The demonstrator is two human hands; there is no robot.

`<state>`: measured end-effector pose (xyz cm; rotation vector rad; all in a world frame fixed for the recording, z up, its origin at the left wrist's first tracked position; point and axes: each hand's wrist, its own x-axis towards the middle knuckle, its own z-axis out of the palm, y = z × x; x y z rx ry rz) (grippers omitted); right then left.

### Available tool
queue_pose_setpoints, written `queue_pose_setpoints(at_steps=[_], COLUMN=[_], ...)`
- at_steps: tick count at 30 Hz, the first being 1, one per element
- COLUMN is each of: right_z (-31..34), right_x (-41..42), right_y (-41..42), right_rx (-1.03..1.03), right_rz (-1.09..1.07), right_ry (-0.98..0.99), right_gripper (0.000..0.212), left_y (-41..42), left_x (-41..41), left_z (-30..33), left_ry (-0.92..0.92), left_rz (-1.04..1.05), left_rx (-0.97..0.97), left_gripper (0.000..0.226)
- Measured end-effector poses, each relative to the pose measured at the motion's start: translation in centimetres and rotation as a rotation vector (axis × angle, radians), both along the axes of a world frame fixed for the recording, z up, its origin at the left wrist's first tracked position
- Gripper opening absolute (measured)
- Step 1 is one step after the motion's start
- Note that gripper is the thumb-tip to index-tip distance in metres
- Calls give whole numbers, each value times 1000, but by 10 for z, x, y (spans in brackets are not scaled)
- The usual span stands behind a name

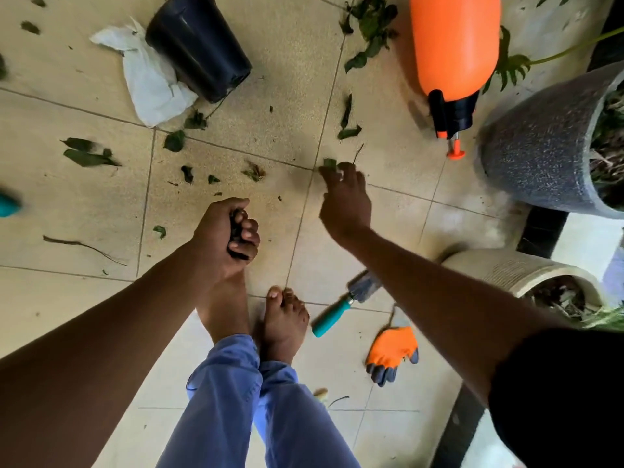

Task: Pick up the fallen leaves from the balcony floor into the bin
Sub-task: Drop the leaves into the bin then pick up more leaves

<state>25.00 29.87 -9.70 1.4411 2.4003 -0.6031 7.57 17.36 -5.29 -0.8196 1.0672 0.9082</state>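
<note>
A: Left hand (227,231)?

B: Clenched into a fist round a dark wad of gathered leaves (237,246), just below frame centre, above the bare feet (270,315).

A: Right hand (342,201)?

B: Stretched toward twelve o'clock, fingertips (329,173) pinching a small green leaf (330,162) down at the tile floor (84,214), right beside a grout line.

A: More fallen leaves?

B: Scattered widely. A pair of long ones (88,153) at nine o'clock from centre, small scraps (202,175) between those and the hands, a curled pair (347,121) at twelve o'clock from the right hand, a bigger heap (369,25) at the top edge near one o'clock. Also a thin twig (84,246) lying at eight o'clock from the left hand.

A: Bin?

B: Black plastic bucket (199,45) tipped on its side at eleven o'clock, touching a crumpled white bag (148,76) on its left. Cannot tell whether that serves as the bin.

A: Around the edges?

B: Orange pressure sprayer (454,42) lying at one o'clock, pump handle pointing toward centre. Speckled grey planter (540,146) at three o'clock, a ribbed cream pot (516,268) at four o'clock below it. Teal-handled trowel (341,307) at five o'clock, just beside the right foot, and an orange-and-grey work glove (391,352) close below it. Blue trousers (256,400) at six o'clock, black sleeve (560,393) on the right arm. Blurred teal object (8,205) at the left border, too smeared to name.
</note>
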Motion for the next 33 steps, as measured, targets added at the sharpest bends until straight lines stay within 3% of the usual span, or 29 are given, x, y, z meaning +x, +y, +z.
queue_pose_setpoints(at_steps=[3,6,11,16,19,22,26,30,33], right_z=[-30,-48,-62,-46,-40,-44,-56,-57,-53], right_x=[8,12,17,2,-3,-4,-10,-18,-23], right_y=[22,29,26,61,90,114,126,126,120], right_rx=[8,32,91,107,138,130,37,110,140], right_rz=[129,202,157,-91,-119,108,217,266,139], right_ry=[-82,-49,73,167,171,96,-5,-19,-3], right_gripper=[80,77,44,18,19,24,57,33,28], left_y=[-5,-10,-17,-8,0,5,2,-10,-17], left_x=[-6,-15,-21,-24,-26,-27,-29,-28,-26], left_z=[-11,-23,-30,-25,-25,-28,-31,-33,-32], left_ry=[-4,-12,8,18,35,37,26,34,34], left_rz=[-54,-82,-110,-136,-185,-225,-216,-204,-181], left_rx=[-1,-12,-55,-39,-23,-13,0,-20,-40], left_gripper=[54,53,50,51,50,51,52,51,51])
